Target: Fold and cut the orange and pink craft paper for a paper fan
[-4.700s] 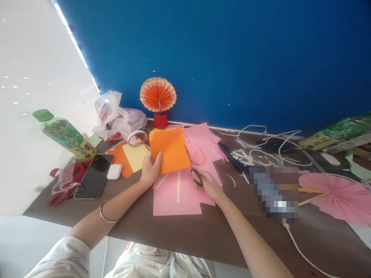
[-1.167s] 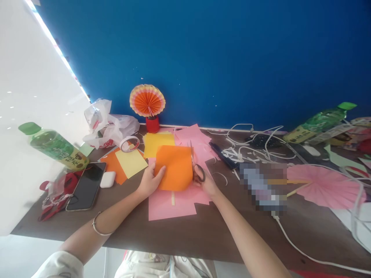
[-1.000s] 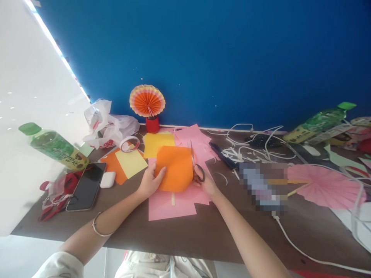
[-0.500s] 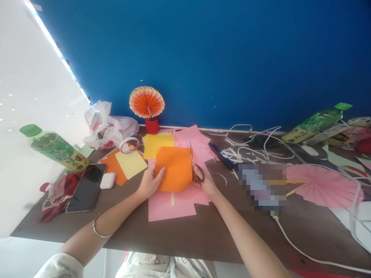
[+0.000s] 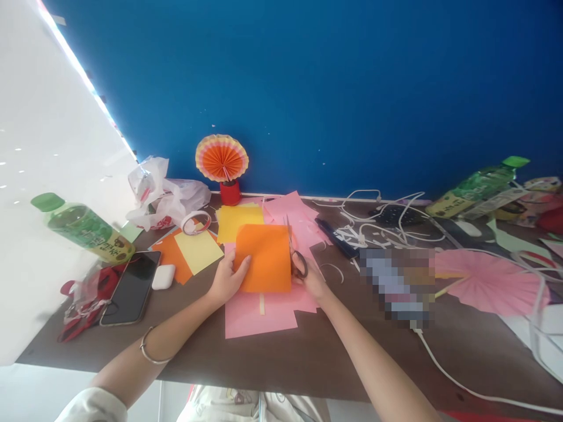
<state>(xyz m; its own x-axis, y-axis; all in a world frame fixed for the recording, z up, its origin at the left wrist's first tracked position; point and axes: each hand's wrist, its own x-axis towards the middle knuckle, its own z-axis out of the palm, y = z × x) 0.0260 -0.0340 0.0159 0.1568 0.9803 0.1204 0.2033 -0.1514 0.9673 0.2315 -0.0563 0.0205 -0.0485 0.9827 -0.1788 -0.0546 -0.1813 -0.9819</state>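
Observation:
My left hand [image 5: 231, 274] pinches the left edge of an orange paper [image 5: 264, 259], thumb on top. At the paper's right edge, my right hand [image 5: 308, 275] is closed on black-handled scissors [image 5: 300, 265], whose blades point away from me along that edge. The two lower corners of the orange paper look square, the upper left one rounded. Under it lie pink sheets [image 5: 259, 325] with a small pale strip [image 5: 262, 304] on them. Yellow sheets [image 5: 240, 221] rest just behind.
Left: tape roll [image 5: 196, 223], phone [image 5: 132, 287], white case [image 5: 163, 276], green bottle [image 5: 83, 228], plastic bags [image 5: 171, 196]. Behind stands a paper fan [image 5: 222, 159] on a red holder. Right: white cables [image 5: 396, 220], a pink fan [image 5: 497, 281] and another bottle [image 5: 479, 187].
The orange paper's lower edge has straightened and lies flatter. Both hands keep nearly the same places and holds; the view has shifted very slightly.

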